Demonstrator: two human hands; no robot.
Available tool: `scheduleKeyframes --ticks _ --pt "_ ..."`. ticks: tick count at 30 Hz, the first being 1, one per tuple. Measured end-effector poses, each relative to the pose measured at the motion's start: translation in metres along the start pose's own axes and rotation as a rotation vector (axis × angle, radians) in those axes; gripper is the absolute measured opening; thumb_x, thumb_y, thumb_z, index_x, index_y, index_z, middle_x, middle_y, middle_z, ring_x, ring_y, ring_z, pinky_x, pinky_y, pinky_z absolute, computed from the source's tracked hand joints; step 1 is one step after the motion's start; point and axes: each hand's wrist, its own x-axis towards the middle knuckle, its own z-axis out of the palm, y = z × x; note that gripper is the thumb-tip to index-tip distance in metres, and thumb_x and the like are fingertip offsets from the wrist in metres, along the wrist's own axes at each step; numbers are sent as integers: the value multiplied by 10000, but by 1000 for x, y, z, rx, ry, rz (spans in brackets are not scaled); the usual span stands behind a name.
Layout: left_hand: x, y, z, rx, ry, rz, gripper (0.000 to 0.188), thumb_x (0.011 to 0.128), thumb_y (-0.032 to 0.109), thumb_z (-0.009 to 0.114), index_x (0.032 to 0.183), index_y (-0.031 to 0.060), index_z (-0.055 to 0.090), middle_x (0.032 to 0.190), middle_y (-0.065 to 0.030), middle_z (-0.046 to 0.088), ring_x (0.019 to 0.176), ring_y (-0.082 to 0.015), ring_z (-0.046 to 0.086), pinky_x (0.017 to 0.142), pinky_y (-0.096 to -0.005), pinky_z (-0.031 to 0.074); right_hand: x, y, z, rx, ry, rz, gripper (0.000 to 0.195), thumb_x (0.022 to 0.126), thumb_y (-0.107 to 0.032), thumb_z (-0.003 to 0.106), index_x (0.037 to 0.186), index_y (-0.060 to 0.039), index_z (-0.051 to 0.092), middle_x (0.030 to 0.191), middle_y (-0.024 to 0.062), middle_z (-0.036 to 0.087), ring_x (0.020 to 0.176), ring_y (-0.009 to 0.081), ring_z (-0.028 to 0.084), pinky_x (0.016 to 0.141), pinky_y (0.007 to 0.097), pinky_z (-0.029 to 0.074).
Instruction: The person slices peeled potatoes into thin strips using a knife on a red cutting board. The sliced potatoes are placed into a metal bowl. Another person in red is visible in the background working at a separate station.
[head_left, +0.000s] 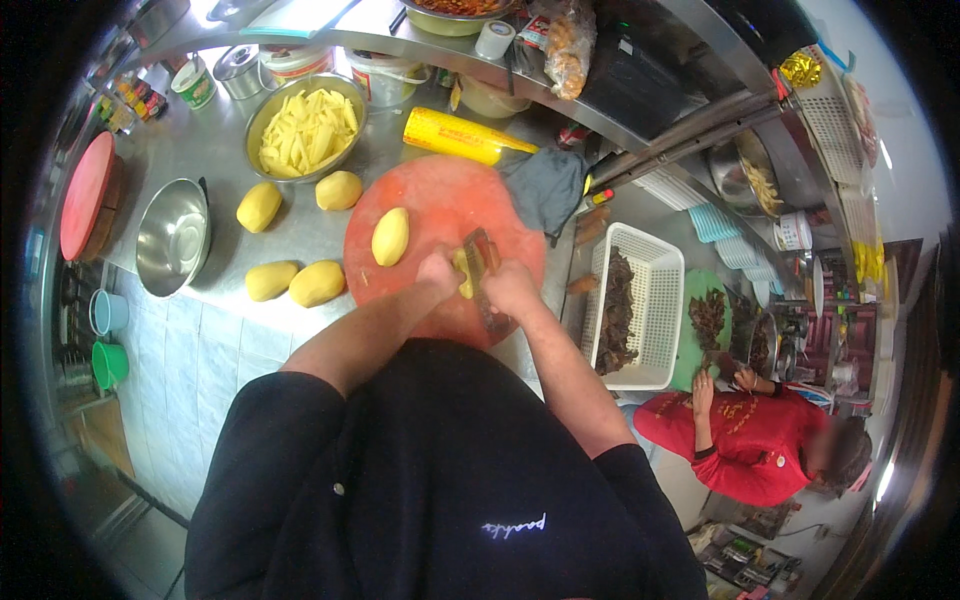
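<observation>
On a round red cutting board (442, 187), my left hand (441, 273) grips a peeled potato (463, 276), partly hidden by the fingers. My right hand (511, 288) is closed around the handle of a knife or cutter (477, 262), whose broad blade stands right beside that potato. Another peeled potato (390, 237) lies whole on the board, left of my hands. Beyond the board's left edge, several peeled potatoes (316, 283) rest on the steel counter. A steel bowl (360, 127) further back holds potato cut into sticks (309, 133).
An empty steel bowl (171, 240) sits at the counter's left edge. Behind the board lie a yellow plastic-film roll (457, 135) and a dark cloth (546, 187). At right stand a white basket (670, 300) of dark food and a co-worker in red (750, 442) cutting on a green board.
</observation>
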Motion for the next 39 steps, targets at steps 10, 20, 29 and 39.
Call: scheduleKeyframes --ticks 10,20,29,39 --pt "8 -10 10 20 45 11 535 685 163 745 1153 40 515 1045 -190 643 1027 -321 611 883 -390 484 -7 -40 -13 11 -111 149 243 785 -145 542 766 70 652 603 216 622 593 319 663 625 414 519" --pt "-1 -4 -1 -91 16 26 533 686 130 737 1167 47 523 1028 -191 649 1038 -322 606 877 -398 481 -5 -37 -12 2 -83 115 244 770 -147 533 775 63 656 616 219 625 628 329 668 626 421 518" --pt "7 -6 4 -29 -4 -14 507 686 136 744 1139 58 529 1033 -173 650 1026 -314 615 883 -395 485 8 12 3 -3 73 -58 245 798 -157 535 770 62 641 560 194 607 518 294 646 561 396 514" --pt "6 -7 7 -38 29 0 539 698 172 760 1164 42 522 1099 -192 624 1054 -329 596 906 -391 475 -10 -28 -8 -85 12 41 245 783 -158 547 758 56 663 610 214 626 640 326 668 654 408 520"
